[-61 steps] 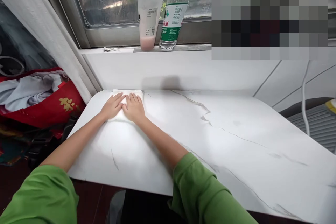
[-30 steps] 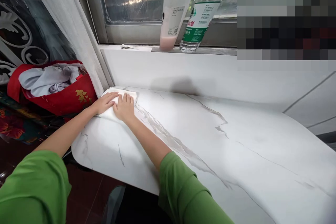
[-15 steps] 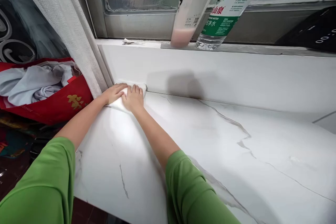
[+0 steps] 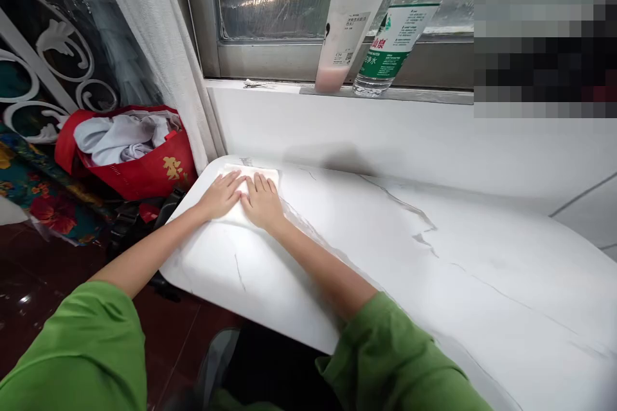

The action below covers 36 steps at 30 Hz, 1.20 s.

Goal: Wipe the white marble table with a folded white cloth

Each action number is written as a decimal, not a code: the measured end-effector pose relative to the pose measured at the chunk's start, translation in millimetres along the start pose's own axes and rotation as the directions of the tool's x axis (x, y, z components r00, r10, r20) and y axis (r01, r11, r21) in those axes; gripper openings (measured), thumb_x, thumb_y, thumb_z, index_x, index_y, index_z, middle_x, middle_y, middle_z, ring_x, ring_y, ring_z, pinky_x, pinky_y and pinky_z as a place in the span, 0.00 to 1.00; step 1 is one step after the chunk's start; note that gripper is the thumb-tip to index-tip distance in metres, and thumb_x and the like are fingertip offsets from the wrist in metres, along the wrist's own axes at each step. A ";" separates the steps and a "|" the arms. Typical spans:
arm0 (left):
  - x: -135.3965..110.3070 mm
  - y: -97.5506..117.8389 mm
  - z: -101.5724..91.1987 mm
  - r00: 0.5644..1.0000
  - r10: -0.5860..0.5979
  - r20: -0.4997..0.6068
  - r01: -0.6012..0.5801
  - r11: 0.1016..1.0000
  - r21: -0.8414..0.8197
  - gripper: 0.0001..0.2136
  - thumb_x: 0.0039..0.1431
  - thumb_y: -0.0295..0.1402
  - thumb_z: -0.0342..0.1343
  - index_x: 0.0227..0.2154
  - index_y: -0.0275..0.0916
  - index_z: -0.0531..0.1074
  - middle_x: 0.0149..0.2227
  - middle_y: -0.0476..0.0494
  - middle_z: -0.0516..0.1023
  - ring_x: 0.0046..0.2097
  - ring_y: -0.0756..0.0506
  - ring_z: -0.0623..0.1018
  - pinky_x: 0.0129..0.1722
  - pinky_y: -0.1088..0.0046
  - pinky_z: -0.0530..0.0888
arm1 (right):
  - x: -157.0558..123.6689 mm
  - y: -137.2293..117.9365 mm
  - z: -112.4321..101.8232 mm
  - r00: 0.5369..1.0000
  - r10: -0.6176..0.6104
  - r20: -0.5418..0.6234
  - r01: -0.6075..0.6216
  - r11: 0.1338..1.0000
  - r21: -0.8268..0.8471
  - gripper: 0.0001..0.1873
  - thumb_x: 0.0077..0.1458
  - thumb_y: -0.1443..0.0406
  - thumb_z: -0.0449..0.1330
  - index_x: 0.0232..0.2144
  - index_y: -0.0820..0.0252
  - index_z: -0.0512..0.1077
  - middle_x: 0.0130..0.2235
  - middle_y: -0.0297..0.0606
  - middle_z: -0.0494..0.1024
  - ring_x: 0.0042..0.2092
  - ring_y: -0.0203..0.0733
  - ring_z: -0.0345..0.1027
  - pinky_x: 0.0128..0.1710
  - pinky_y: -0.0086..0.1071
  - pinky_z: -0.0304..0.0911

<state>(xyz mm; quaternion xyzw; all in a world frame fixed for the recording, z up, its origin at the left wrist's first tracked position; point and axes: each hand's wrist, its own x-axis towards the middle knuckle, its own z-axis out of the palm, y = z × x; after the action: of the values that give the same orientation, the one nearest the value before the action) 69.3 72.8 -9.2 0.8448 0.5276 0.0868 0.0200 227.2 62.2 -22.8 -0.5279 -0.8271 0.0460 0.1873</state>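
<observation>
My left hand [image 4: 222, 195] lies flat on a folded white cloth [image 4: 240, 214], fingers stretched out. Beside it my right hand [image 4: 263, 201] presses on the same cloth with its fingers lightly spread, its thumb close to the left hand. Under both hands the cloth rests flat at the far left end of a white marble-patterned table [image 4: 299, 282]. Neither hand wraps its fingers round the cloth. Part of it is hidden beneath the palms.
On the window sill stand a plastic cup [image 4: 332, 79] with some pink drink and a clear water bottle [image 4: 393, 58] with a green label. A red bag [image 4: 144, 173] of pale clothes sits left of the table, by a white curtain [image 4: 159, 32]. The upper right is pixelated.
Both hands and the cloth have come back from the wall corner, nearer to me, and lie flatter. The view has shifted, showing more of the floor and the table's rounded left end.
</observation>
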 end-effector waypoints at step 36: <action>156.3 100.7 39.2 0.999 0.016 -0.036 -0.018 0.998 -0.062 0.23 0.64 0.31 0.38 0.61 0.38 0.58 0.66 0.38 0.58 0.67 0.41 0.56 0.65 0.53 0.52 | 29.1 163.3 -34.8 0.990 0.112 -0.090 -0.118 0.992 -0.055 0.26 0.60 0.68 0.44 0.58 0.72 0.63 0.61 0.50 0.66 0.62 0.48 0.54 0.63 0.41 0.43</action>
<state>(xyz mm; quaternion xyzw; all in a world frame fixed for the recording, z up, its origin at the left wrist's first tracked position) 232.2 170.4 -15.5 0.8466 0.5176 0.1183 0.0365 368.6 155.5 -27.8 -0.5816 -0.7874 0.0089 0.2039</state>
